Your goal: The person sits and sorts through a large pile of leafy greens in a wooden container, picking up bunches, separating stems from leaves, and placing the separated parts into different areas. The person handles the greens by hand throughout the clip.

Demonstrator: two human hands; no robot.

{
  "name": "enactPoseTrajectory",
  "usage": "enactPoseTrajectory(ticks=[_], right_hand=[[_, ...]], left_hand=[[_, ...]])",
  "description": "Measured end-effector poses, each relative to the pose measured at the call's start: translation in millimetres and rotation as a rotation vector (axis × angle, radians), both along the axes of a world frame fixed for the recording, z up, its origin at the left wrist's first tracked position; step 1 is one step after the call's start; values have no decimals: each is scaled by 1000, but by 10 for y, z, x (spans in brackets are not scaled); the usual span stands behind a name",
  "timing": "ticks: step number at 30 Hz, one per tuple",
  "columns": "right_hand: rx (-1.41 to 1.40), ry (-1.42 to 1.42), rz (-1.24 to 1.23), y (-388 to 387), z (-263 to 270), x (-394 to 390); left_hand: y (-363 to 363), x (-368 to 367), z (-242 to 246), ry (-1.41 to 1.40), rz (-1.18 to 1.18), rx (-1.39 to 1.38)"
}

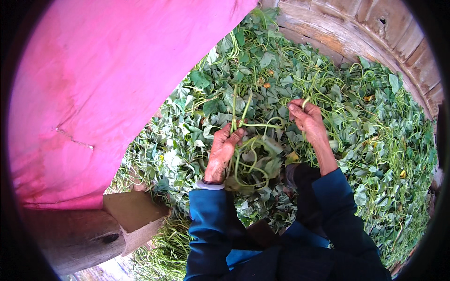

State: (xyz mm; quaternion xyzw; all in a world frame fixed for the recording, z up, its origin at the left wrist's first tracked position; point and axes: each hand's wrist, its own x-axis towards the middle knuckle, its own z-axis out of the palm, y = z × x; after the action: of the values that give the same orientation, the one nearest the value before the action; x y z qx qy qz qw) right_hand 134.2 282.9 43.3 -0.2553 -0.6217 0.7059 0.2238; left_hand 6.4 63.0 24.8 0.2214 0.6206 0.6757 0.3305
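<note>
My left hand (pixel 226 145) is closed around a small bunch of green vine stems (pixel 246 109). Two thick stalks rise upright from the grip, and a side stem reaches toward the right. Below the fingers, looping stems and drooping leaves (pixel 265 151) hang from the bunch. To the right, my right hand (pixel 307 117) pinches a short piece of pale green stem (pixel 306 102) between thumb and fingers. Beneath both hands spreads a deep heap of leafy cut vines (pixel 369 147), with a few yellowed leaves among the green.
A bright pink cloth (pixel 88 87) covers the upper left. Under its lower edge lies a thick wooden beam (pixel 77 235) beside a piece of brown board (pixel 135 209). Wooden planks (pixel 351 31) border the heap at the upper right. My dark-clad legs are below, among the leaves.
</note>
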Motion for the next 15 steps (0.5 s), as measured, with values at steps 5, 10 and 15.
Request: enactPoseTrajectory(ticks=[5,10,15], right_hand=[[817,167,-27,-388,55,-173],[1389,-104,325,-615,-48,-172],[1082,-207,443,-588,-161,-159]], left_hand=[[146,50,-64,109,15,-39],[213,156,-81,249,45,-139],[235,207,-82,397,39,-177]])
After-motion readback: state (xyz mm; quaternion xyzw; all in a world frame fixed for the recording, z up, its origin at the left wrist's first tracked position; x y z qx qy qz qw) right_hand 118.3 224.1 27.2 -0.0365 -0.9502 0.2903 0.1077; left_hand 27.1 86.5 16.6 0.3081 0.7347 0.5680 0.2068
